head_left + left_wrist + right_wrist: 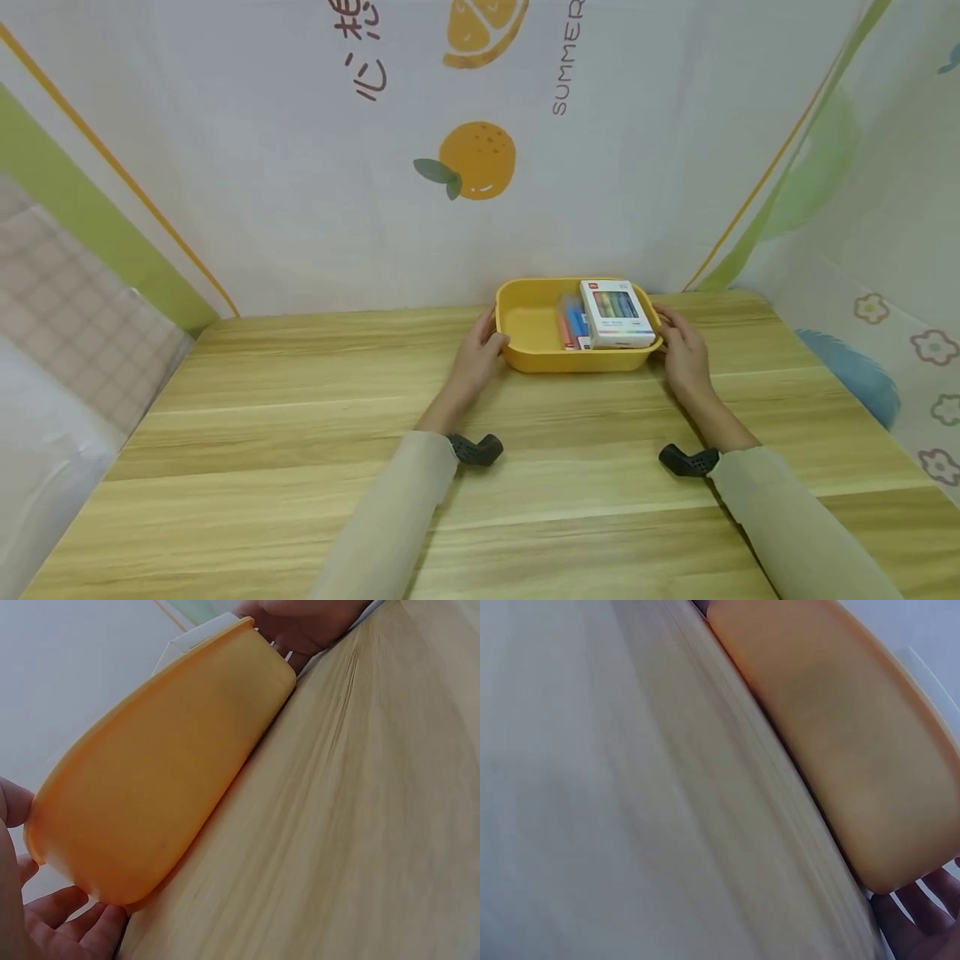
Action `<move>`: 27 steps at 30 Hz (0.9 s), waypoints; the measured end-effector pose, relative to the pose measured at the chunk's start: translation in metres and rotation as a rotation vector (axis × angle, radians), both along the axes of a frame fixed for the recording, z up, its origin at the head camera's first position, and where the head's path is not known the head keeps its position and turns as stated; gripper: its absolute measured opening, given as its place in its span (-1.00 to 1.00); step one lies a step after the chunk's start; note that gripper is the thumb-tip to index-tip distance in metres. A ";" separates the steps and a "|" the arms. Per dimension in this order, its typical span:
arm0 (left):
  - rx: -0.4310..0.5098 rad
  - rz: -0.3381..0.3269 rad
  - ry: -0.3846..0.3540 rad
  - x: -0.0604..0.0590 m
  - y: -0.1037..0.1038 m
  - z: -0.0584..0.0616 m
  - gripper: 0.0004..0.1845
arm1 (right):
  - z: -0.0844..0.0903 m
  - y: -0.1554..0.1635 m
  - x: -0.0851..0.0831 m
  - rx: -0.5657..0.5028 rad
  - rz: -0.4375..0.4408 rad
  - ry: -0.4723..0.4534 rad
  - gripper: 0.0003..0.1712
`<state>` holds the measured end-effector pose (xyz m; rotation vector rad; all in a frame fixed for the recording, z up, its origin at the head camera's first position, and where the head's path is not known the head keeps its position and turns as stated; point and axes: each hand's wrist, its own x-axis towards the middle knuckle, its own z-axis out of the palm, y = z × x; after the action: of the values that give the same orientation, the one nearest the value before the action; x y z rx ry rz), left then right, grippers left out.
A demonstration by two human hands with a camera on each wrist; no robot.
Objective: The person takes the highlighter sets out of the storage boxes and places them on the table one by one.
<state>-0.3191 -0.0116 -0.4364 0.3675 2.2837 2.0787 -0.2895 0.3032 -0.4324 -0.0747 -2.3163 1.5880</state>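
A shallow yellow plastic storage bin (573, 362) with rounded corners stands at the far side of the wooden table. My left hand (477, 357) grips its left end, the thumb by the rim and the other fingers lower on the wall, as the left wrist view shows. At the opposite end my right hand (686, 353) holds the bin, partly hidden behind its wall. Inside the bin, a white box (626, 327) with a picture of coloured sticks leans at the right. Beside it lies a clear pack (574, 320) with blue and reddish contents, partly covered by the box.
The wooden table (285, 433) spreads in front of the bin and to both sides. Directly behind rises a white cloth (315, 225) printed with oranges and lettering. A flowered cloth (885, 283) hangs along the right side. Each wrist wears a black device (477, 450).
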 end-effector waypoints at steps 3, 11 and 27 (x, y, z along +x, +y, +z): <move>0.020 -0.006 0.000 0.000 -0.005 0.000 -0.28 | 0.000 -0.004 0.000 -0.024 0.042 0.008 -0.43; 0.017 0.000 0.004 0.002 -0.021 0.001 -0.29 | 0.001 -0.014 0.001 -0.083 0.137 -0.006 -0.42; -0.025 0.004 -0.009 0.007 -0.052 0.002 -0.29 | 0.001 -0.033 0.002 -0.074 0.251 -0.059 -0.38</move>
<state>-0.3119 -0.0637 -0.4347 0.3522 2.3045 2.0476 -0.2872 0.2701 -0.4309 0.1603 -2.3883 1.8141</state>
